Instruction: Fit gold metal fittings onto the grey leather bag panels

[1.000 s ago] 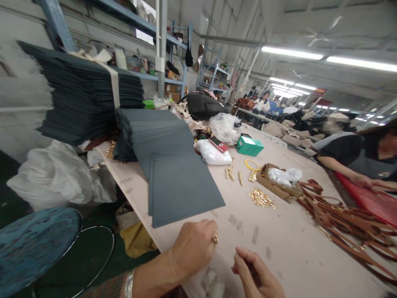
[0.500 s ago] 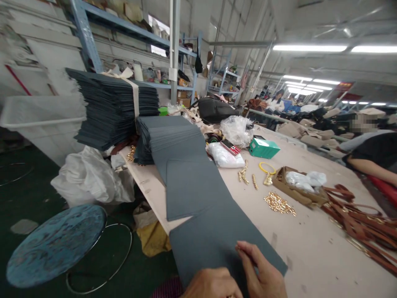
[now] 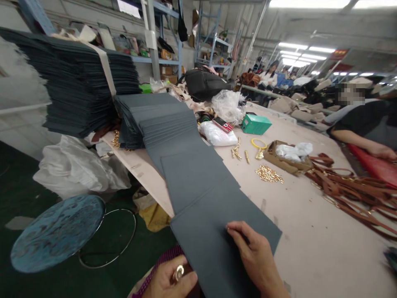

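Observation:
A dark blue-grey sheet lies at the near edge of the table, overlapping another such sheet behind it. My right hand rests over the nearer sheet, thumb and forefinger pinched together; what is between the fingertips is too small to make out. Left of the sheet's near edge, my left hand is closed around a small shiny gold metal piece. Something dark brown shows behind its thumb, partly hidden. More dark sheets fan out toward the back.
A tall tied stack of dark sheets stands back left. Rightward lie gold metal pieces, an open cardboard box, a green box and brown straps. A blue-topped stool stands left. A person is at the right.
My left hand has moved left, off the sheet to its left side, showing the gold piece. My right hand has shifted slightly left and up, still pinched. The view has tilted down.

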The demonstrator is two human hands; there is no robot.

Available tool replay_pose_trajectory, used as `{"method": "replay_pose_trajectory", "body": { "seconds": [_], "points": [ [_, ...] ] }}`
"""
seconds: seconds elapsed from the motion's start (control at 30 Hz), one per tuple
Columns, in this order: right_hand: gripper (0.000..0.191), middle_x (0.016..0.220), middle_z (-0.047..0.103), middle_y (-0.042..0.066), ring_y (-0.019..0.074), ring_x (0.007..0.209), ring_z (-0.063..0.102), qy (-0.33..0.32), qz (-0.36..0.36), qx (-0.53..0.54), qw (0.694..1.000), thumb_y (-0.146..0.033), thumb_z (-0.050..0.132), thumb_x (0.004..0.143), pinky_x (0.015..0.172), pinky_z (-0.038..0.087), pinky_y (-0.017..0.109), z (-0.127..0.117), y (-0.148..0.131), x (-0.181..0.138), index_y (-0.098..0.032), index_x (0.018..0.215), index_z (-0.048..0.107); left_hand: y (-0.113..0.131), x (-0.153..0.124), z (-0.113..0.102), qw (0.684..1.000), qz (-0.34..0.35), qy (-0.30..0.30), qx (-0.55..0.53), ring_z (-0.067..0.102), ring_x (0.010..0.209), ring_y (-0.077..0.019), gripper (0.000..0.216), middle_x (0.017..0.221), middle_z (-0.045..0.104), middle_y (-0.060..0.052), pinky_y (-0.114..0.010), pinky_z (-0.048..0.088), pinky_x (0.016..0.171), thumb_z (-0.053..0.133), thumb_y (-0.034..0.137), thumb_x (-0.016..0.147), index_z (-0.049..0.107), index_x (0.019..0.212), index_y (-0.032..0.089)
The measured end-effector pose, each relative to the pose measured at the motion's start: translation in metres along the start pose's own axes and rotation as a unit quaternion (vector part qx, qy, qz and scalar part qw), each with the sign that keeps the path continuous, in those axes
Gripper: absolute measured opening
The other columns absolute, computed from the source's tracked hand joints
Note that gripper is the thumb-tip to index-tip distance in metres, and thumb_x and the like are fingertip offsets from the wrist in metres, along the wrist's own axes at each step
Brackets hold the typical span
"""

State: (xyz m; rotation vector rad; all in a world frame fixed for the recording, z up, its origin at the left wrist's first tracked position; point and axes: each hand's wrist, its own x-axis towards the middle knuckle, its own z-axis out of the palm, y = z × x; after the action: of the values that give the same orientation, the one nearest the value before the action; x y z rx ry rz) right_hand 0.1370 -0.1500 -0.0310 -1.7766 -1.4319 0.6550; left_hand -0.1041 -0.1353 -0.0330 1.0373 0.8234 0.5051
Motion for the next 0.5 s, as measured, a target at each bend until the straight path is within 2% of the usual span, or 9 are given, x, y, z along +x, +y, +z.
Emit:
{"method": "replay_pose_trajectory", "body": {
  "seconds": [0.07, 0.17, 0.27, 0.37, 0.5],
  "points": [
    [0.024, 0.085, 0.07, 0.0, 0.0173, 0.082, 0.064, -0.031, 0.053, 0.03, 0.998, -0.042, 0.055, 0.089, 0.073, 0.047, 0.024, -0.004, -0.003, -0.003, -0.024, 0.087, 0.07, 0.013, 0.008, 0.014, 0.996, 0.027, 0.0, -0.089, 0.063, 0.079, -0.0234, 0.04, 0.077, 0.069, -0.003, -0.038, 0.049, 0.084, 0.072, 0.053, 0.073, 0.068, 0.095, 0.019],
    [0.021, 0.079, 0.068, 0.0, 0.0158, 0.076, 0.061, -0.061, 0.09, 0.058, 0.992, -0.039, 0.058, 0.085, 0.07, 0.045, 0.024, -0.008, -0.01, -0.005, -0.022, 0.082, 0.071, 0.022, 0.019, 0.028, 0.978, 0.031, 0.0, -0.204, 0.067, 0.086, -0.0261, 0.041, 0.087, 0.072, -0.005, -0.043, 0.049, 0.089, 0.078, 0.042, 0.07, 0.067, 0.102, 0.018],
    [0.021, 0.07, 0.065, 0.0, 0.0141, 0.067, 0.058, -0.091, 0.128, 0.103, 0.982, -0.036, 0.059, 0.083, 0.063, 0.044, 0.023, -0.008, -0.015, -0.005, -0.02, 0.082, 0.071, 0.021, 0.027, 0.034, 0.98, 0.003, -0.009, -0.197, 0.066, 0.094, -0.0296, 0.045, 0.099, 0.072, -0.01, -0.044, 0.05, 0.09, 0.079, 0.04, 0.068, 0.068, 0.104, 0.016],
    [0.021, 0.065, 0.063, 0.0, 0.0129, 0.061, 0.057, -0.119, 0.174, 0.163, 0.964, -0.035, 0.06, 0.081, 0.059, 0.045, 0.022, -0.006, -0.018, -0.003, -0.017, 0.082, 0.071, 0.02, 0.03, 0.036, 0.982, -0.037, 0.007, -0.187, 0.065, 0.099, -0.0318, 0.043, 0.101, 0.072, -0.012, -0.043, 0.052, 0.087, 0.076, 0.039, 0.071, 0.069, 0.106, 0.015],
    [0.017, 0.062, 0.061, -0.001, 0.0111, 0.059, 0.056, -0.139, 0.179, 0.199, 0.954, -0.03, 0.063, 0.078, 0.056, 0.045, 0.021, -0.005, -0.019, 0.002, -0.015, 0.077, 0.069, 0.018, 0.031, 0.04, 0.967, -0.067, 0.044, -0.242, 0.068, 0.085, -0.0271, 0.044, 0.094, 0.073, -0.01, -0.036, 0.054, 0.075, 0.072, 0.036, 0.074, 0.066, 0.112, 0.015]
  ]
}}
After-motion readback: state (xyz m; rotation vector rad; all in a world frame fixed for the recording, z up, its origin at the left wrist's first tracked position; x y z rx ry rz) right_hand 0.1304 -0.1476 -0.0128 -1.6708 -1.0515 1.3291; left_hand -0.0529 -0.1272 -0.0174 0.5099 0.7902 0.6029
